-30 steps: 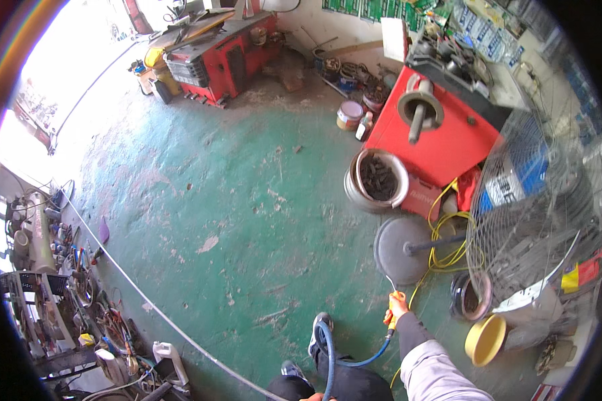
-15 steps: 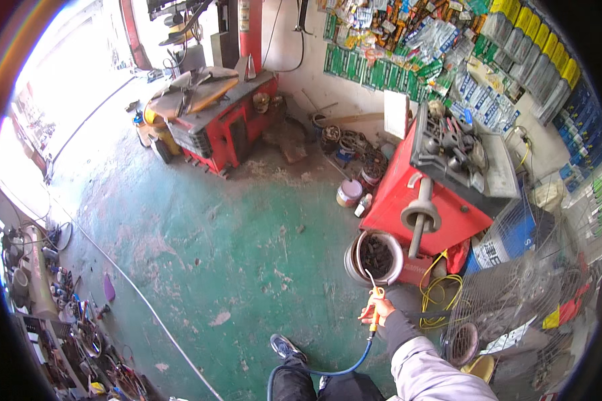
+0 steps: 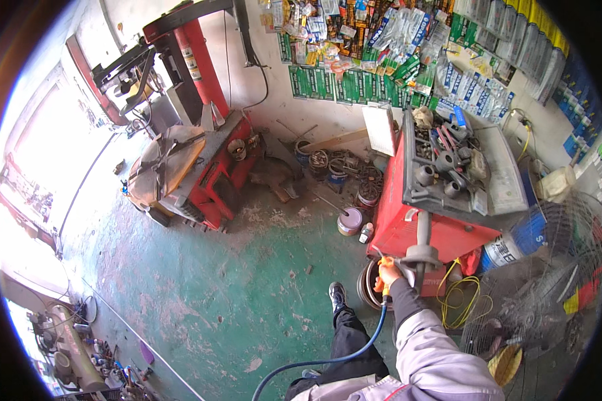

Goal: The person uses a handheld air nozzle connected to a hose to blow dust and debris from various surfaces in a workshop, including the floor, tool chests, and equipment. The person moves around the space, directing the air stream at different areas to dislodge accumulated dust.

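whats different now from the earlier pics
The right hand has moved forward, carrying the orange air gun from near the round grey base to beside the shaft of the red machine. The left hand, earlier at the lower edge on the blue hose, is out of view. Unchanged: the right hand's grip, and the lidded pail beside the machine.

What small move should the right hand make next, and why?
Probably ease the right hand slightly left, away from the grey flange on the red machine. Gripping the orange blow gun, it appears right beside that flange, and I can't tell whether they touch. The blue hose curves loosely, so it likely allows this.
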### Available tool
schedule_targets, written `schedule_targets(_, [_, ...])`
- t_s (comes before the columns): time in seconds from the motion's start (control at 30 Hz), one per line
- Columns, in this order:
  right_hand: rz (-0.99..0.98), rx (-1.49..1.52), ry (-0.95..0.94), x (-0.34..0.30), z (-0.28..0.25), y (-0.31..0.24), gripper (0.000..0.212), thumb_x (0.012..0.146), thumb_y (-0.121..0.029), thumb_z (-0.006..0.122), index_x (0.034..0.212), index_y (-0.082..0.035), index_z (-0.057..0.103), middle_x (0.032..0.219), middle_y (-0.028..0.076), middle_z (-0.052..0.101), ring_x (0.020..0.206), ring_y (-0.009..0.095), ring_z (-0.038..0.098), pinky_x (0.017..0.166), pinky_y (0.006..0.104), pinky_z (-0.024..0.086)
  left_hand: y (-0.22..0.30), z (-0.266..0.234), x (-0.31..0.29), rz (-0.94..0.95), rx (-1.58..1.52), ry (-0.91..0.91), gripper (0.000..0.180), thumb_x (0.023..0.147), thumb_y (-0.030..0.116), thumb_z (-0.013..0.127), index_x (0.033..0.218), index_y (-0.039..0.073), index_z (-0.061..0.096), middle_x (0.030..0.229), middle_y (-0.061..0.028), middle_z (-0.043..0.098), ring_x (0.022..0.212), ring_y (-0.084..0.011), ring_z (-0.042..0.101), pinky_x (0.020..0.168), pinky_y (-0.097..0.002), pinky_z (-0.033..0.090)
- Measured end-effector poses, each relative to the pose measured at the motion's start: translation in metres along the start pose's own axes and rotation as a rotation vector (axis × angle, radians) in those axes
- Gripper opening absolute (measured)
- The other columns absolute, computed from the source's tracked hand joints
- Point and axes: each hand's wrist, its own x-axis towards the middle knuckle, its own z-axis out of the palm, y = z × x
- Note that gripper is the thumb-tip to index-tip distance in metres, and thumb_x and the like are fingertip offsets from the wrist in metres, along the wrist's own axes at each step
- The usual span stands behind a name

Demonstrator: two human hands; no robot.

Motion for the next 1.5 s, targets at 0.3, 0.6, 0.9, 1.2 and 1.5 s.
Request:
schedule_targets(0.3, [-0.208, -0.498, 0.215, 0.18, 0.042, -0.204, 0.037, 0.093, -0.035, 0.049, 0.091, 0.001, 0.062, 0.067, 0.019, 0.066, 0.051, 0.032, 0.066, 0.042, 0.0442, 0.052, 0.138, -0.023, 0.141, -0.036, 0.176, 0.019, 0.021, 0.084, 0.011, 0.057, 0.104, 0.009, 0.061, 0.09, -0.0194, 0.064, 0.078, -0.0399, 0.061, 0.065, -0.0476, 0.048])
schedule_targets(0.6, [-0.985, -0.889, -0.067, 0.353, 0.068, -0.194, 0.017, 0.091, -0.02, 0.049, 0.094, -0.007, 0.058, 0.069, 0.014, 0.058, 0.048, 0.031, 0.059, 0.041, 0.047, 0.047, 0.186, -0.038, 0.18, -0.066, 0.162, -0.029, 0.024, 0.085, 0.014, 0.06, 0.108, 0.01, 0.064, 0.09, -0.0174, 0.066, 0.079, -0.0364, 0.063, 0.066, -0.0465, 0.05])
schedule_targets(0.9, [-0.423, -0.757, 0.183, 0.283, 0.09, -0.259, 0.031, 0.094, -0.026, 0.044, 0.086, 0.0, 0.058, 0.062, 0.018, 0.061, 0.049, 0.034, 0.063, 0.044, 0.0455, 0.052, 0.191, -0.052, 0.207, -0.206, 0.057, 0.012, 0.024, 0.091, 0.023, 0.06, 0.105, 0.004, 0.065, 0.09, -0.0189, 0.067, 0.08, -0.0393, 0.063, 0.066, -0.0447, 0.049])
schedule_targets(1.2, [-0.382, -1.246, 0.679, 0.361, 0.037, -0.368, 0.035, 0.095, -0.025, 0.04, 0.102, -0.002, 0.066, 0.092, 0.02, 0.071, 0.079, 0.033, 0.071, 0.067, 0.0451, 0.057, 0.246, -0.103, 0.298, -0.11, -0.03, -0.033, 0.029, 0.096, 0.028, 0.054, 0.096, 0.0, 0.064, 0.086, -0.0251, 0.064, 0.074, -0.0404, 0.06, 0.065, -0.0452, 0.046])
schedule_targets(1.5, [0.093, -0.955, 0.241, 0.379, 0.054, -0.328, 0.037, 0.097, -0.033, 0.04, 0.104, -0.005, 0.064, 0.086, 0.022, 0.07, 0.068, 0.036, 0.07, 0.056, 0.0486, 0.056, 0.272, -0.118, 0.387, -0.262, -0.073, -0.023, 0.028, 0.097, 0.029, 0.056, 0.099, 0.002, 0.064, 0.089, -0.0217, 0.067, 0.075, -0.0311, 0.062, 0.066, -0.04, 0.048])
